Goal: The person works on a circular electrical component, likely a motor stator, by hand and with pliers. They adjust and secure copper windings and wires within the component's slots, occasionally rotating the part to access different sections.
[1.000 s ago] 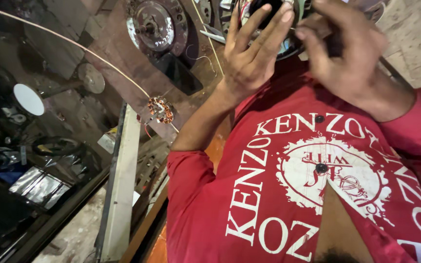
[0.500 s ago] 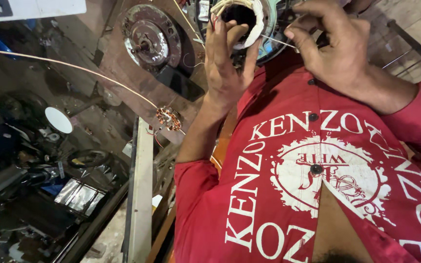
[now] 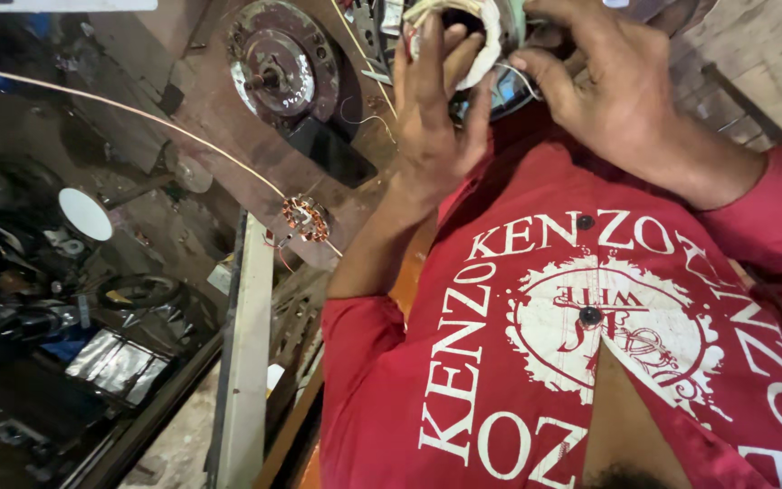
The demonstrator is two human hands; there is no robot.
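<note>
My left hand (image 3: 432, 127) reaches up from the red sleeve and grips a round motor winding (image 3: 486, 41) wrapped in white insulation, with fingers curled over its rim and into its hole. My right hand (image 3: 622, 95) sits against the right side of the same winding, thumb and fingers pinching a thin pale wire (image 3: 525, 80) that comes off it. Both hands are held in front of my red printed shirt (image 3: 581, 344). The far side of the winding is cut off by the frame's top edge.
A thin copper wire (image 3: 138, 113) runs from the left edge to a small copper-wound rotor (image 3: 305, 219) on a rusty bench. Behind lie a round metal motor plate (image 3: 281, 68), a dark flat slab (image 3: 329, 152), a white disc (image 3: 85, 214), a pale upright bar (image 3: 244, 362) and dark clutter lower left.
The view has drifted so the bench and rotor sit further right. My left hand has closed further over the winding. My right hand stays at the winding's side on the wire.
</note>
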